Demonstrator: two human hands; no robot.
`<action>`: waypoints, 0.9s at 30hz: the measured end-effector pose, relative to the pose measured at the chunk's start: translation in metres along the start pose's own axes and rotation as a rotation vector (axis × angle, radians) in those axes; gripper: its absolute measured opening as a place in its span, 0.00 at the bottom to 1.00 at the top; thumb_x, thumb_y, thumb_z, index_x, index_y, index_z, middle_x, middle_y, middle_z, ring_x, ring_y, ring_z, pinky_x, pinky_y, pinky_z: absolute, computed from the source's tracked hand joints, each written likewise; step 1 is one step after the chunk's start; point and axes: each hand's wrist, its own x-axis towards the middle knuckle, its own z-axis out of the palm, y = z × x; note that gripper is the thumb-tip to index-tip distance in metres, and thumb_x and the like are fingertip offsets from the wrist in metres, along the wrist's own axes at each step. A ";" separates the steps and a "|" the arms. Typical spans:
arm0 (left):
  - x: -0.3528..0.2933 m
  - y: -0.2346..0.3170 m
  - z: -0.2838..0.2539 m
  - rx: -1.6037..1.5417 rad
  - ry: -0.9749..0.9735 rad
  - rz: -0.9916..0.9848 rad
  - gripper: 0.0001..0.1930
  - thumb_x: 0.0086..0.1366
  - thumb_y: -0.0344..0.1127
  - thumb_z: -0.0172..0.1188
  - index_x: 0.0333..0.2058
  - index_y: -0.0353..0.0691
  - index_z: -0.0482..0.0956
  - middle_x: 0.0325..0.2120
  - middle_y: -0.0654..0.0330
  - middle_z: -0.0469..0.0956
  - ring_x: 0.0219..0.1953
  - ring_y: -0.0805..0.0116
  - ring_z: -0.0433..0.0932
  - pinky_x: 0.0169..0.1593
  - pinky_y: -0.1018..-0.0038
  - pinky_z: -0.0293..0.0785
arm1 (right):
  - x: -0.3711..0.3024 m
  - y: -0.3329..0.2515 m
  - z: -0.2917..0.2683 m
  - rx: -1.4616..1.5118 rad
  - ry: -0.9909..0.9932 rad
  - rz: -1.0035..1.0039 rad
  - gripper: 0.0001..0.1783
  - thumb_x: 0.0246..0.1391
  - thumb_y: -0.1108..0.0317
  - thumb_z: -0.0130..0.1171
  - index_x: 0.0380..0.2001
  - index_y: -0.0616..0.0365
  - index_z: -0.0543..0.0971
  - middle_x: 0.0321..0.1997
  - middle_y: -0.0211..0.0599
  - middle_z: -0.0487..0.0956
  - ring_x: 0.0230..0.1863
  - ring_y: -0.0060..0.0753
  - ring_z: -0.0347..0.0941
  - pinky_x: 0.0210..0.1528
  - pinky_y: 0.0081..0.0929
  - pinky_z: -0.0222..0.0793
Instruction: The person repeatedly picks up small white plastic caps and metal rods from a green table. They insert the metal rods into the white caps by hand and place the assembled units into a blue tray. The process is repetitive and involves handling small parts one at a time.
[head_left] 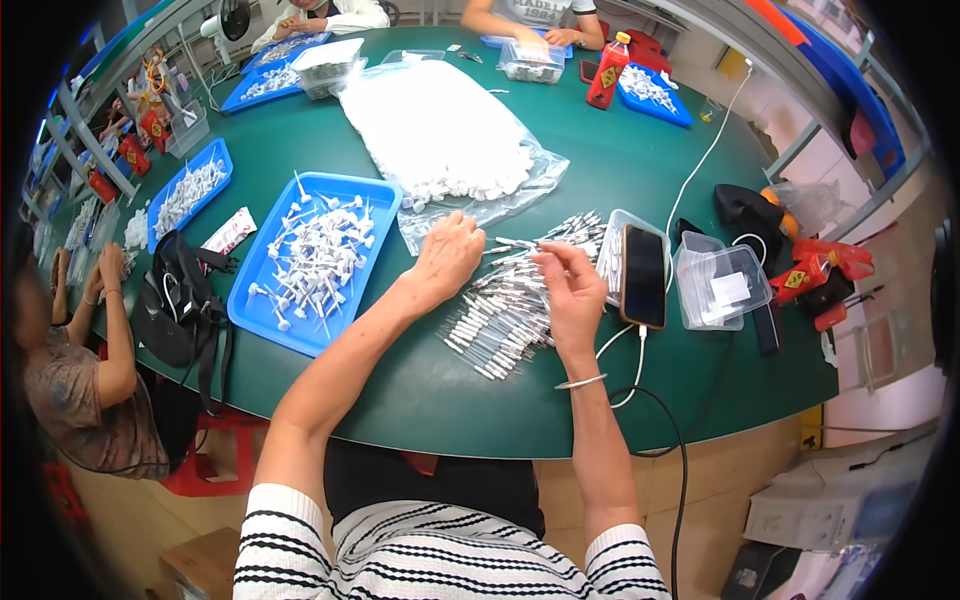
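Observation:
My left hand (pixel 449 258) is closed beside the near edge of a clear plastic bag (pixel 432 232). Its fingertips hide whatever they may hold. My right hand (pixel 573 288) pinches a thin white-and-metal rod (pixel 516 243), which points toward my left hand. Beneath and between both hands lies a spread pile of similar slim rods (pixel 502 318), some in rows. Many small white caps (pixel 475 182) spill at the mouth of the bag. A blue tray (pixel 262 318) to the left holds white-headed pieces with thin stems (pixel 318 250).
A phone (pixel 643 276) with a white cable leans on a clear box of rods at right, by empty clear containers (pixel 712 290). A black bag (pixel 180 300) lies left. Other people sit across and at left, with blue trays (pixel 190 195) and a red bottle (pixel 607 72).

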 end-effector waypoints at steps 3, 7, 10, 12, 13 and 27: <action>-0.008 0.001 -0.019 0.058 0.070 0.072 0.05 0.50 0.29 0.62 0.23 0.37 0.75 0.24 0.57 0.75 0.33 0.59 0.74 0.38 0.66 0.72 | 0.002 -0.005 0.000 -0.428 -0.055 -0.309 0.11 0.52 0.74 0.60 0.41 0.57 0.79 0.34 0.34 0.78 0.34 0.31 0.74 0.36 0.27 0.70; -0.020 0.021 -0.058 -0.026 0.120 0.080 0.06 0.49 0.27 0.62 0.23 0.39 0.72 0.20 0.59 0.74 0.26 0.61 0.74 0.31 0.68 0.73 | -0.006 -0.014 0.010 -0.718 -0.117 -0.445 0.15 0.46 0.75 0.62 0.41 0.53 0.80 0.35 0.35 0.74 0.38 0.41 0.70 0.38 0.35 0.69; -0.025 0.042 -0.076 -0.080 0.136 0.075 0.07 0.49 0.27 0.62 0.23 0.40 0.72 0.19 0.60 0.74 0.26 0.61 0.75 0.31 0.68 0.73 | -0.007 -0.009 0.012 -0.754 -0.133 -0.495 0.15 0.42 0.76 0.65 0.36 0.52 0.82 0.33 0.34 0.72 0.37 0.40 0.69 0.35 0.34 0.68; -0.023 0.040 -0.084 -0.304 0.111 -0.030 0.04 0.53 0.28 0.62 0.29 0.37 0.77 0.22 0.56 0.77 0.28 0.59 0.78 0.33 0.70 0.75 | -0.007 -0.007 0.008 -0.758 -0.138 -0.501 0.15 0.41 0.77 0.65 0.35 0.52 0.83 0.33 0.34 0.72 0.37 0.39 0.69 0.35 0.34 0.68; -0.020 0.033 -0.087 -0.451 0.126 -0.114 0.05 0.54 0.28 0.62 0.31 0.36 0.79 0.23 0.55 0.78 0.28 0.58 0.78 0.33 0.71 0.75 | -0.007 -0.007 0.006 -0.697 -0.119 -0.485 0.14 0.41 0.77 0.66 0.36 0.54 0.83 0.32 0.34 0.72 0.36 0.38 0.68 0.34 0.33 0.67; 0.029 -0.079 0.011 0.176 0.015 -0.119 0.04 0.53 0.23 0.53 0.28 0.35 0.76 0.30 0.50 0.75 0.39 0.52 0.76 0.41 0.63 0.74 | -0.002 0.008 0.003 0.481 -0.028 0.293 0.08 0.56 0.71 0.62 0.36 0.64 0.81 0.30 0.28 0.78 0.28 0.16 0.72 0.31 0.14 0.69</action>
